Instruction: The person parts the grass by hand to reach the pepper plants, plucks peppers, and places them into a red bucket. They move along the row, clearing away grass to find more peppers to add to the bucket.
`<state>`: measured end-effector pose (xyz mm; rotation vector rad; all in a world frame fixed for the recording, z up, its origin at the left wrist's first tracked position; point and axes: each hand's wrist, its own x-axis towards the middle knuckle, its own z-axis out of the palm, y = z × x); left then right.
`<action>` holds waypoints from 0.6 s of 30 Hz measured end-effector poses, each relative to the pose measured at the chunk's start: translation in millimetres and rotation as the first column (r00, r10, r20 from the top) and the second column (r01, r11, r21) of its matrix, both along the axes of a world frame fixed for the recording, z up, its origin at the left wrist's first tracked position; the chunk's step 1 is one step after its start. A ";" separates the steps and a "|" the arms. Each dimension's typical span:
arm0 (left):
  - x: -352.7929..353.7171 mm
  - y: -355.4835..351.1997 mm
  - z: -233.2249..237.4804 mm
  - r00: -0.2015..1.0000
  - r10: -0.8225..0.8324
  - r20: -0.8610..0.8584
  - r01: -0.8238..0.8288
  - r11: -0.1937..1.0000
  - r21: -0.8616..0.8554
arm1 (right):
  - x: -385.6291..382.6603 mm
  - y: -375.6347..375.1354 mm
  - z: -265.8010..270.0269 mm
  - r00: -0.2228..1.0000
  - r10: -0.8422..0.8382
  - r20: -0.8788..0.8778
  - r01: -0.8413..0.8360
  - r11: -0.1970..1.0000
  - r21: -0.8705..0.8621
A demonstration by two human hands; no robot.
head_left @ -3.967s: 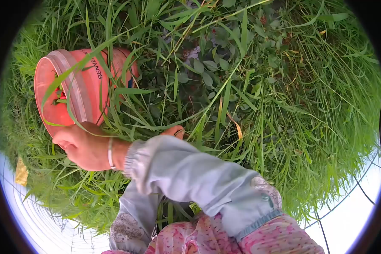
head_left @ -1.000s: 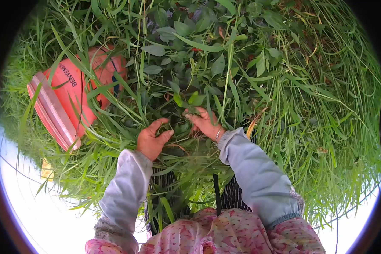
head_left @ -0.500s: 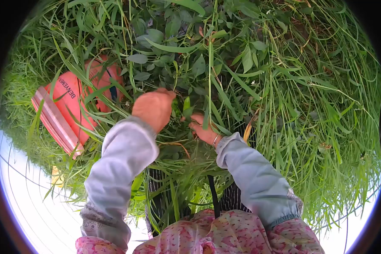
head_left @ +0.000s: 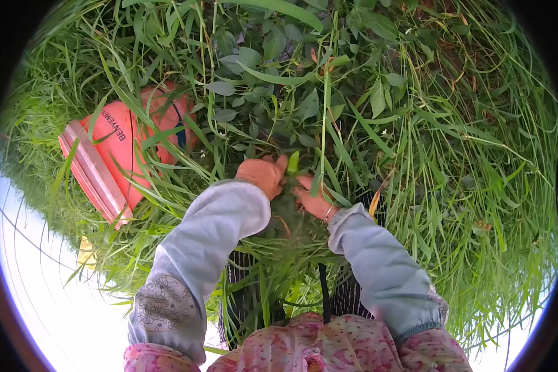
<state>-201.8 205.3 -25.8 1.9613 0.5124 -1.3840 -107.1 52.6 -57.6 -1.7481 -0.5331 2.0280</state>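
Both hands meet mid-frame in leafy plant [head_left: 273,118]. Left hand [head_left: 263,175] curled closed, pinching pale green shoot [head_left: 293,162]; right hand [head_left: 313,199] half hidden by grass, grip unclear. Orange bucket [head_left: 127,139] tipped, upper left.

Two hands, both mine: one left hand [head_left: 263,175], one right hand [head_left: 313,198]. Two pale blue sleeves [head_left: 198,248], one on each of my arms. One thin bracelet [head_left: 328,214]. One orange bucket [head_left: 115,149]. One small yellow scrap [head_left: 85,253]. Grass blades [head_left: 452,186] and broad leaves [head_left: 291,93]: too many for me to count
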 end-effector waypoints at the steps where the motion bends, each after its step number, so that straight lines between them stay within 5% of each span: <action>1: -4.9 -2.0 3.2 0.997 0.064 0.046 -0.065 0.998 0.016 | -0.2 0.0 -0.2 1.000 -0.001 -0.004 0.001 1.000 -0.016; 5: -24.1 -13.2 14.1 0.996 0.034 0.086 -0.041 0.995 0.091 | -6.8 -3.8 -8.8 0.999 -0.036 0.004 0.036 0.996 0.076; 8: -61.8 -31.3 -16.7 0.903 0.220 0.369 -0.248 0.968 0.031 | -4.3 5.5 0.5 0.998 0.064 0.023 -0.064 0.998 -0.020; 9: -65.5 -31.9 -20.6 0.885 0.408 0.226 -0.401 0.913 -0.076 | -3.4 6.9 0.0 0.999 0.029 -0.014 -0.028 0.999 0.033; 11: -55.0 -15.8 -11.6 0.718 0.686 -0.119 -0.694 0.689 -0.208 | -2.5 5.0 -3.1 0.995 -0.035 -0.095 0.047 0.990 0.131; 13: -67.0 -30.1 -32.6 0.374 0.917 0.134 -0.768 0.388 -0.509 | -6.4 2.6 -1.9 0.990 -0.108 -0.086 0.121 0.979 0.164; 14: -65.7 -32.2 -34.4 0.280 0.946 -0.160 -0.887 0.192 -0.419 | -6.9 3.0 -1.9 0.986 -0.145 -0.081 0.158 0.971 0.182; 16: -49.6 -25.0 -25.2 -0.200 0.811 -0.550 -0.978 -0.202 0.058 | -2.8 6.6 0.2 0.995 -0.080 -0.065 0.083 0.995 0.048; 18: -64.0 -32.9 -32.7 0.301 0.921 -0.246 -0.926 0.221 -0.306 | -3.9 7.1 2.2 0.997 -0.049 -0.061 0.051 0.998 0.023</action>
